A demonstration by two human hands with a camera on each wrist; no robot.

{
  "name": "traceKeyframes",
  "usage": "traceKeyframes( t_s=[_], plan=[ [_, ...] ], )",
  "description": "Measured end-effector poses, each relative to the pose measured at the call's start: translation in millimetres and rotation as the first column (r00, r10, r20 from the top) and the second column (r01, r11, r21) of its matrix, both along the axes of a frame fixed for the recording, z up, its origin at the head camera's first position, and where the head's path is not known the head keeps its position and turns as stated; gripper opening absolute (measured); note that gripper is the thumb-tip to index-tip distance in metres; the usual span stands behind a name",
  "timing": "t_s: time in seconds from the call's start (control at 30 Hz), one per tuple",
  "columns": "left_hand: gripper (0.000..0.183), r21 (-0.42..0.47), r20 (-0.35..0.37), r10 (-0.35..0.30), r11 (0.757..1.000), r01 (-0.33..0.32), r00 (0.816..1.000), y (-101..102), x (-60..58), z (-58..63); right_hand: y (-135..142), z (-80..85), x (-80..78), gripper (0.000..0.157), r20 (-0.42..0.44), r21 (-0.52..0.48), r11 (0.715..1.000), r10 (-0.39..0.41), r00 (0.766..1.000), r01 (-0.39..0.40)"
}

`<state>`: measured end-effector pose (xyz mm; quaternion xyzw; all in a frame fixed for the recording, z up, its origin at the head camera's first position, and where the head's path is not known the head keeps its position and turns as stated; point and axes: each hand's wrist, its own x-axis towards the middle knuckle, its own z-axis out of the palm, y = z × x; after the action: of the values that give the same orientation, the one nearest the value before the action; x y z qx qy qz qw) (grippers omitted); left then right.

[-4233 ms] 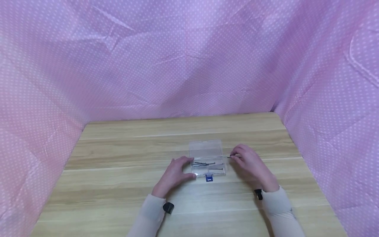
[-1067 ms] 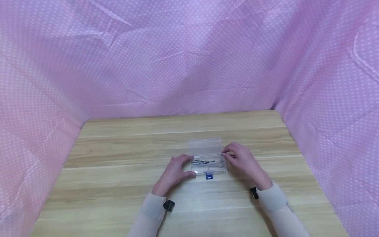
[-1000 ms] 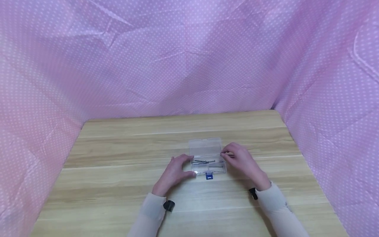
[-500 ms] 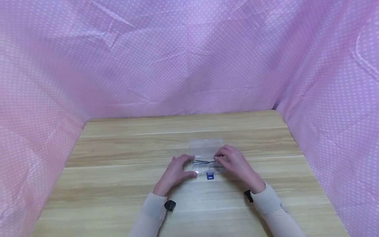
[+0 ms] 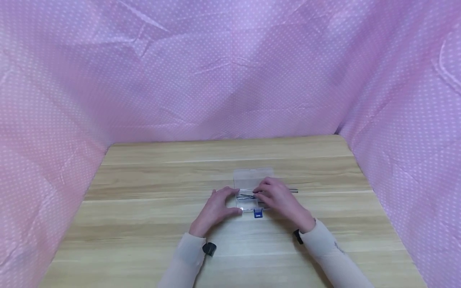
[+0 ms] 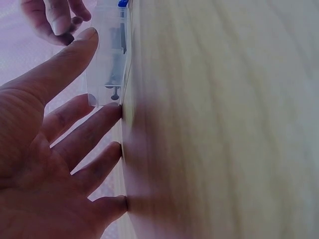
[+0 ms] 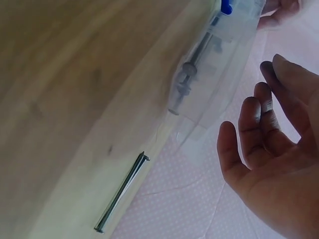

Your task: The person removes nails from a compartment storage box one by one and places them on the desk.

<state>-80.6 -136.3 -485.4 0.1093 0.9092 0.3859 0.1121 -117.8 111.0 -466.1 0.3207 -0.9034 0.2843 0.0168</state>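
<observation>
A clear plastic box with a blue latch lies on the table, its lid folded back. Several metal nails are inside. My left hand holds the box at its left end, thumb at the front edge and fingers at the back. My right hand is over the box's right half, curled, with thumb and index fingertips together close above the nails. No nail shows at these fingertips in the right wrist view, but I cannot tell whether they pinch one. This hand hides the right side of the box.
Two nails lie side by side on the wooden table, just right of the box. A pink dotted cloth hangs around the table's back and sides. Black wrist bands sit at both sleeves.
My right hand pinched a nail right of the box 4.2 seconds ago; it has since moved left over the box. Two nails now show on the table behind it. My left hand stays put.
</observation>
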Motion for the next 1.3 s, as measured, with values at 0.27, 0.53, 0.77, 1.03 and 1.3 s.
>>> traceKeyframes(
  t_s=[0.27, 0.53, 0.77, 1.03, 1.3],
  plan=[
    [0.067, -0.002, -0.006, -0.003, 1.000, 0.003, 1.000, 0, -0.2, 0.3, -5, 1.8, -7.7, 0.012, -0.049, 0.086, 0.994, 0.076, 0.996, -0.071],
    [0.068, -0.008, 0.001, -0.009, 1.000, 0.009, 1.000, 0, -0.6, 0.3, -9, -0.3, -13.8, 0.008, -0.017, 0.107, 0.992, 0.075, 0.997, -0.072],
    [0.068, -0.020, 0.016, -0.005, 1.000, 0.005, 1.000, 1, -1.8, 0.7, -11, -2.9, -18.3, 0.007, 0.004, 0.136, 0.988, 0.072, 0.997, -0.072],
    [0.069, -0.034, 0.024, 0.006, 0.999, -0.005, 1.000, 0, -0.9, 1.1, -14, -1.3, -20.4, 0.009, 0.063, 0.179, 0.980, 0.072, 0.995, -0.082],
    [0.069, -0.009, 0.017, 0.002, 1.000, -0.002, 1.000, 0, 0.7, 1.7, -13, -0.2, -24.8, 0.011, 0.070, 0.198, 0.973, 0.102, 0.992, -0.114]
  ],
)
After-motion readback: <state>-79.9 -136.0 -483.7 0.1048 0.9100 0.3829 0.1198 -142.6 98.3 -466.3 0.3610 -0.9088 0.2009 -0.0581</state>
